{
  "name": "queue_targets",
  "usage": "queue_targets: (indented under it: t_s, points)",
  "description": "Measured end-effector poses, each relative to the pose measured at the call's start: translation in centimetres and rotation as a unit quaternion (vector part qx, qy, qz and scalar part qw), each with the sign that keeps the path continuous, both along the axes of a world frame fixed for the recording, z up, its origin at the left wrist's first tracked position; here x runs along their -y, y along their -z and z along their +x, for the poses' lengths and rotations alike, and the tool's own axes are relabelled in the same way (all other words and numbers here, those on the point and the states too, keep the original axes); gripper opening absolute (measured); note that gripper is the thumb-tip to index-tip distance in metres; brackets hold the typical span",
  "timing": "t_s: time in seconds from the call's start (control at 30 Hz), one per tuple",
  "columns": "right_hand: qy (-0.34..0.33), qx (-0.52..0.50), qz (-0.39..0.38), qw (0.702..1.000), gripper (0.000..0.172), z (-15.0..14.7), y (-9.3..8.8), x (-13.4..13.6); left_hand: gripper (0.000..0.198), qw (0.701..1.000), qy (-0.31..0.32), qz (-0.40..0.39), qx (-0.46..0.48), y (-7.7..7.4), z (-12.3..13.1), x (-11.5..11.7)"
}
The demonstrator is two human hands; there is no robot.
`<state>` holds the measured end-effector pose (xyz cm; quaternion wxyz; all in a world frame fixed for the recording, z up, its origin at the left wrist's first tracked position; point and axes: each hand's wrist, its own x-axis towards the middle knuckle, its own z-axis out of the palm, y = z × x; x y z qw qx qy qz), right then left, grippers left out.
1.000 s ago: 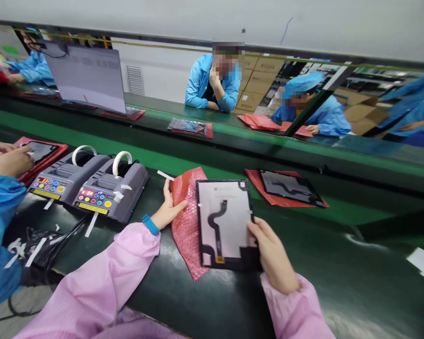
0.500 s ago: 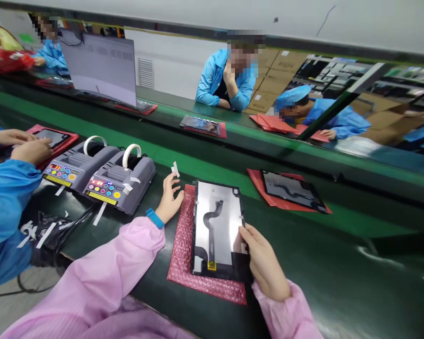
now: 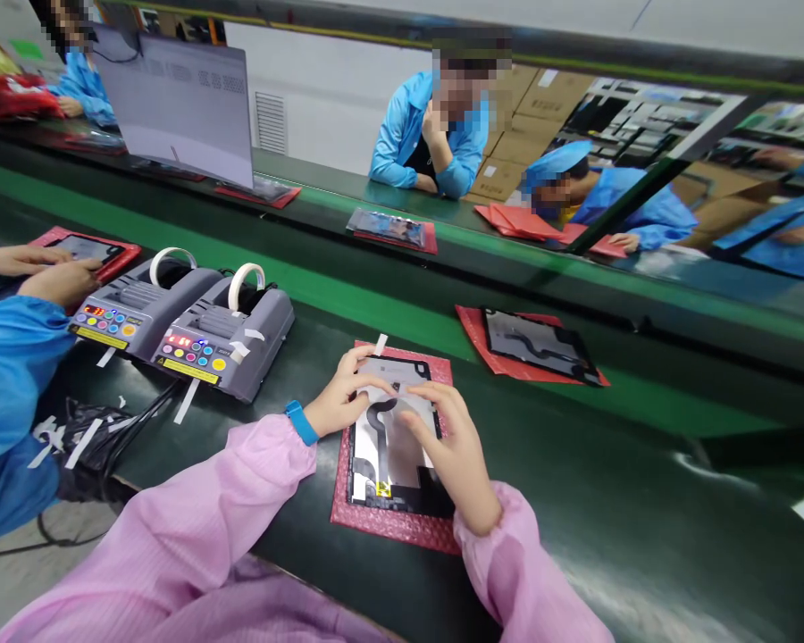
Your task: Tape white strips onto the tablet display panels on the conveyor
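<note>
A display panel (image 3: 406,460), silver-backed with a black border, lies on a pink bubble-wrap bag (image 3: 395,529) in front of me. A black ribbon cable (image 3: 381,442) curves up its back, with a yellow patch at its lower end. My left hand (image 3: 345,395) rests over the panel's upper left, fingers stretched toward the cable's upper end. A white tape strip (image 3: 381,344) sticks up at its farther fingertips. My right hand (image 3: 452,438) is over the panel's right side, thumb and fingers apart, fingertips close to the left index finger. Contact under the fingertips is hard to make out.
Two grey tape dispensers (image 3: 224,344) stand left, tape strips hanging from their fronts. Another panel (image 3: 540,344) lies on a red bag at right. A co-worker's hands (image 3: 60,272) work at far left. Beyond the bench divider are a monitor (image 3: 178,112) and other people.
The panel, earlier gripped at its right edge by my right hand, now lies flat on the bag. My right hand has let go and moved over its middle; my left hand has moved right onto it.
</note>
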<state>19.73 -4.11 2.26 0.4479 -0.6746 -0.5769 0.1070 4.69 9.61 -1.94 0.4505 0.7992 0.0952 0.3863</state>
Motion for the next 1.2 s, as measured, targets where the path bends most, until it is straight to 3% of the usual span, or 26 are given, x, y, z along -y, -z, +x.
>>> queue_targets:
  t_s: [0.1, 0.23, 0.33, 0.47, 0.57, 0.67, 0.97, 1.13, 1.2]
  points:
    - [-0.001, -0.083, 0.014, 0.996, 0.022, 0.5, -0.8, -1.5, 0.043, 0.999, 0.024, 0.004, -0.028, 0.1, 0.0, 0.1]
    - [0.004, -0.191, 0.016, 0.981, 0.026, 2.0, -0.9, -2.1, 0.048, 0.998, -0.037, -0.034, -0.043, 0.6, 0.0, -1.1]
    - [-0.085, -0.143, -0.09, 0.982, 0.028, 2.2, 0.4, -2.4, 0.055, 0.994, -0.074, -0.039, -0.073, 0.8, -0.1, -1.9]
    - [-0.145, -0.038, -0.165, 0.975, 0.028, 1.2, 3.1, -3.1, 0.084, 0.994, -0.012, -0.011, -0.112, 1.1, -0.4, -2.2]
    - [-0.138, 0.01, -0.159, 0.978, 0.022, 0.8, 4.5, -3.5, 0.104, 0.987, 0.057, 0.011, -0.147, 1.3, -0.8, -2.5]
    - [-0.124, 0.033, -0.15, 0.98, 0.018, 0.8, 5.0, -3.6, 0.109, 0.98, 0.088, 0.029, -0.177, 1.5, -1.0, -2.5]
    - [-0.092, 0.066, -0.111, 0.987, 0.012, 0.5, 5.7, -3.3, 0.109, 0.973, 0.026, 0.076, -0.215, 2.3, -0.5, -1.0]
    - [-0.029, 0.053, -0.081, 0.995, 0.036, 0.6, 5.4, -4.9, 0.11, 0.975, 0.026, 0.062, -0.211, 2.7, -0.5, -1.1]
    - [0.004, 0.051, -0.079, 0.996, 0.035, 0.9, 5.4, -5.9, 0.111, 0.977, 0.031, 0.061, -0.203, 2.6, -0.5, -1.1]
